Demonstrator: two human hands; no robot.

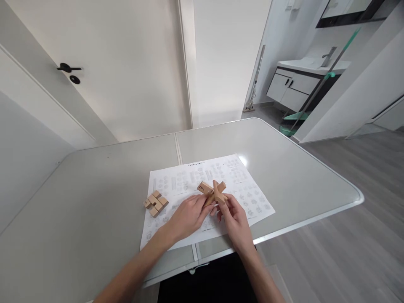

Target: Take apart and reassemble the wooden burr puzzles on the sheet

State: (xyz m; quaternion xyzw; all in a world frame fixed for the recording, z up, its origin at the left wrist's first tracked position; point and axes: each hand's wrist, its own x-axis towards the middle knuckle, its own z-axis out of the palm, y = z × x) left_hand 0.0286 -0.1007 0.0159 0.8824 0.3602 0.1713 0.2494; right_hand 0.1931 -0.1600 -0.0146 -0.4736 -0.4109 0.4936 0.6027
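Note:
Both my hands grip a wooden burr puzzle [217, 191] whose interlocked bars stick out in several directions. My left hand [191, 212] pinches it from the left and below; a dark mark shows on the bar at its upper left. From the right, my right hand [234, 214] has its thumb and fingers closed on the puzzle's near side. The fingertips partly hide the lower bars. Beneath lies a white instruction sheet [189, 176] printed with small drawings. At its left edge rests a second wooden block puzzle [155, 203], made of small cubes and touched by neither hand.
The sheet lies on a grey folding table [94, 189] with a pale metal rim and a seam across its middle. A white door [126, 63] stands behind it. To the far right are a washbasin cabinet [293, 86] and a green-handled broom [328, 75].

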